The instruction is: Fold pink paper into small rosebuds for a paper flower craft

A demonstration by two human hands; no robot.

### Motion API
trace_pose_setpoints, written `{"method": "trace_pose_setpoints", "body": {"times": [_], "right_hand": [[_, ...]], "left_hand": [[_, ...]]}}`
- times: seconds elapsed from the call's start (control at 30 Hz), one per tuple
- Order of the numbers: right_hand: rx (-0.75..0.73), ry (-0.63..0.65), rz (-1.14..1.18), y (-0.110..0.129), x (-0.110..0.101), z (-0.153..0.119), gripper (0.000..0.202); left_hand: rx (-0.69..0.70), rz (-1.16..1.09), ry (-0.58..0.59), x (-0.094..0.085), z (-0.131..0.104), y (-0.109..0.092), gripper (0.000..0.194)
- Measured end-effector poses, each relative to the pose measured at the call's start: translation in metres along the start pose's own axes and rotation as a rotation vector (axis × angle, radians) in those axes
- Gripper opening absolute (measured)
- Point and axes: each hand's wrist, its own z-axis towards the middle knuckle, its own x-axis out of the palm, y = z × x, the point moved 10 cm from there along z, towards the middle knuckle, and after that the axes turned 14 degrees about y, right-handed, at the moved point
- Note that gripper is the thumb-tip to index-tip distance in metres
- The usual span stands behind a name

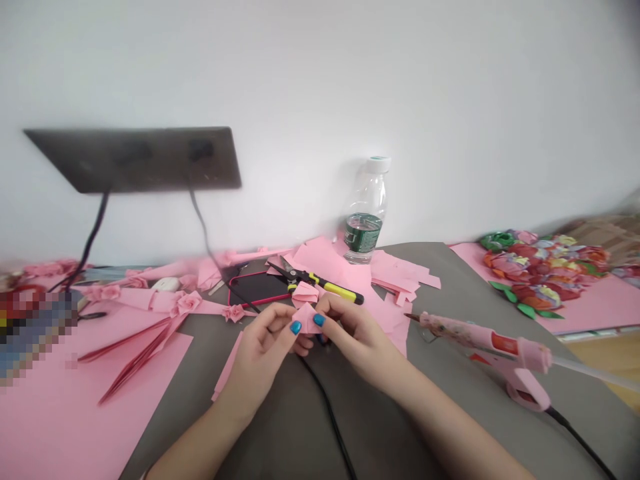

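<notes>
A small folded piece of pink paper (307,320) is pinched between both hands, above the grey table. My left hand (267,343) has its thumb on the paper's left side, fingers curled behind it. On the right side, my right hand (357,333) presses with its thumb, its fingers bent behind. Both thumbnails are blue. Just beyond the fingertips lies another folded pink piece (305,293), beside pliers with yellow and black handles (335,288). Behind my left hand is a dark phone with a pink edge (260,289).
A pink glue gun (485,343) lies at the right with its cord. A plastic bottle (367,213) stands by the wall. Pink sheets and paper roses (186,303) cover the left; colourful paper flowers (545,267) lie far right. A black cable (325,400) crosses the grey table (390,433).
</notes>
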Motion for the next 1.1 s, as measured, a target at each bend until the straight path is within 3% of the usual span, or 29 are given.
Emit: {"method": "trace_pose_setpoints", "body": {"times": [0.3,0.47,0.57,0.7,0.9,1.1], "right_hand": [[0.059,0.115,-0.003,0.002,0.014,0.001,0.031],[0.014,0.063,0.073,0.003,0.007,0.002,0.036],[0.009,0.039,0.087,0.002,0.004,0.002,0.038],[0.024,0.044,0.082,-0.001,0.006,0.002,0.042],[0.036,0.05,0.092,-0.005,0.007,0.002,0.043],[0.029,0.046,0.066,-0.001,0.007,0.003,0.042]], "left_hand": [[-0.017,0.173,0.042,0.006,0.0,-0.009,0.025],[0.085,0.158,-0.024,0.0,-0.003,-0.014,0.007],[0.165,0.218,-0.039,-0.001,-0.005,-0.02,0.021],[0.202,0.318,-0.065,-0.003,-0.008,-0.025,0.017],[0.206,0.289,-0.091,-0.004,-0.01,-0.024,0.023],[0.291,0.258,-0.066,-0.002,-0.01,-0.03,0.014]]}}
